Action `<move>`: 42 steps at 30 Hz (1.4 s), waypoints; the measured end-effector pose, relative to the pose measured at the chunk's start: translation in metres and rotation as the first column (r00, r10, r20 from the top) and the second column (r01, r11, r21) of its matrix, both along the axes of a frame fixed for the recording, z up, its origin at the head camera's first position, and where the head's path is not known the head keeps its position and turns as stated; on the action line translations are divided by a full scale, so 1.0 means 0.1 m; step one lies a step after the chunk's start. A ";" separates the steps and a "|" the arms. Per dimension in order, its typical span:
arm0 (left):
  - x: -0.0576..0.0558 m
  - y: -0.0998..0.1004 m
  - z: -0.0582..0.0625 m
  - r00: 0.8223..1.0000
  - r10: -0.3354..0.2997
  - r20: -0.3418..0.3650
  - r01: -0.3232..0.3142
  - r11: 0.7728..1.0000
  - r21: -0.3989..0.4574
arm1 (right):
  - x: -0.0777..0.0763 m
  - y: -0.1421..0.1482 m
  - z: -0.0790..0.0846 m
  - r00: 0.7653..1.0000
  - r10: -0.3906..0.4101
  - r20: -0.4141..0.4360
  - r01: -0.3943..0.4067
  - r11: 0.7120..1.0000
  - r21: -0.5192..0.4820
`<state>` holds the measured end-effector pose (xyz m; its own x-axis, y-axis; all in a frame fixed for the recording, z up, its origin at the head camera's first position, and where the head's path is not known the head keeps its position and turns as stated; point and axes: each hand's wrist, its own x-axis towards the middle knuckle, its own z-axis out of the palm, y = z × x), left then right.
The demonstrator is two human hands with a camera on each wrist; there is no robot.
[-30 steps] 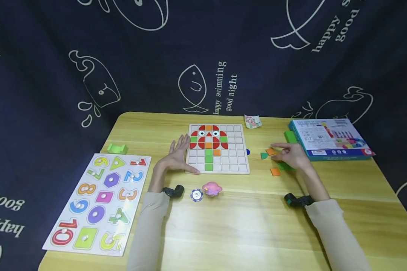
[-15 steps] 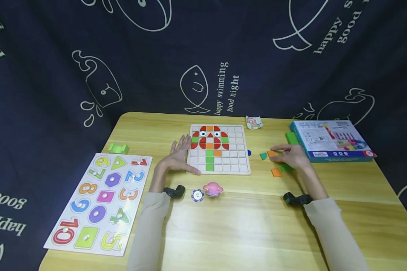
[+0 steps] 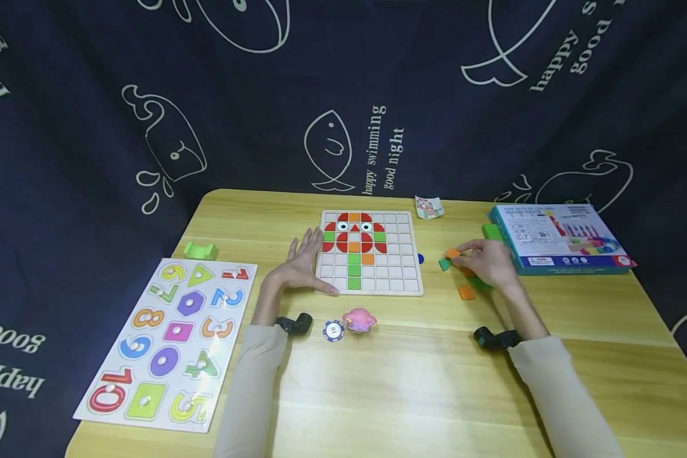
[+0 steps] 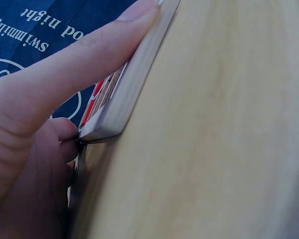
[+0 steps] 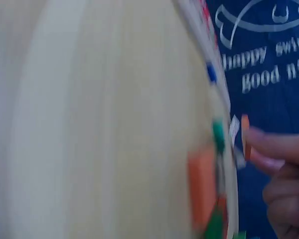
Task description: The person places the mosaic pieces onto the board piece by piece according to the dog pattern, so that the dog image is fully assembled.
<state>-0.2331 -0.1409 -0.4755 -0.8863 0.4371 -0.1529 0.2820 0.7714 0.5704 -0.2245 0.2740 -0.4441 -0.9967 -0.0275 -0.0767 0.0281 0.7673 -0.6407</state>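
A white grid board (image 3: 397, 270) bears red, orange and green tiles laid as a figure with two eyes. My left hand (image 3: 299, 266) rests at its left side, fingers spread along the left edge and thumb straight on the near edge. In the left wrist view, the thumb (image 4: 84, 64) lies along the board's wooden rim (image 4: 117, 117). Right of the board, my right hand (image 3: 490, 262) pinches an orange square tile (image 3: 453, 253) between thumb and fingertips. The right wrist view shows this tile (image 5: 245, 137) edge-on, above the table. A green tile (image 3: 444, 264) lies below it.
Another orange tile (image 3: 466, 292) and green pieces (image 3: 481, 284) lie under the right hand. A boxed toy set (image 3: 561, 238) stands at the right, a number puzzle board (image 3: 172, 346) at the left. A pink toy (image 3: 359, 320) and a poker chip (image 3: 333, 330) sit in front.
My right hand has picked up an orange tile from the pile and shifted slightly left with it. The left hand stays at the board.
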 end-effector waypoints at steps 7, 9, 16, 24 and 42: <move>-0.01 0.01 0.01 1.000 -0.013 -0.004 0.013 1.000 -0.012 | 0.02 -0.60 0.11 0.982 0.155 0.104 -0.130 0.968 -0.216; -0.01 0.01 0.01 1.000 -0.012 -0.003 0.012 1.000 -0.012 | 0.00 -0.76 0.11 0.978 0.187 0.095 -0.161 0.960 -0.227; -0.02 0.01 0.02 1.000 -0.008 0.005 0.008 1.000 -0.013 | -0.12 -1.09 0.00 0.973 0.230 0.033 -0.222 0.962 -0.159; -0.02 0.00 0.00 1.000 -0.004 0.012 0.004 1.000 -0.001 | -0.16 -1.11 -0.04 0.967 0.252 0.048 -0.237 0.950 -0.202; -0.02 -0.01 -0.02 1.000 -0.004 -0.001 0.004 1.000 -0.014 | -0.28 -1.12 -0.10 0.961 0.254 0.113 -0.211 0.931 -0.296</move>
<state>-0.2349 -0.1418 -0.4773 -0.8849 0.4382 -0.1577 0.2858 0.7783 0.5591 -0.2527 0.1615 -0.4538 -0.9378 -0.2987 -0.1771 -0.0195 0.5546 -0.8319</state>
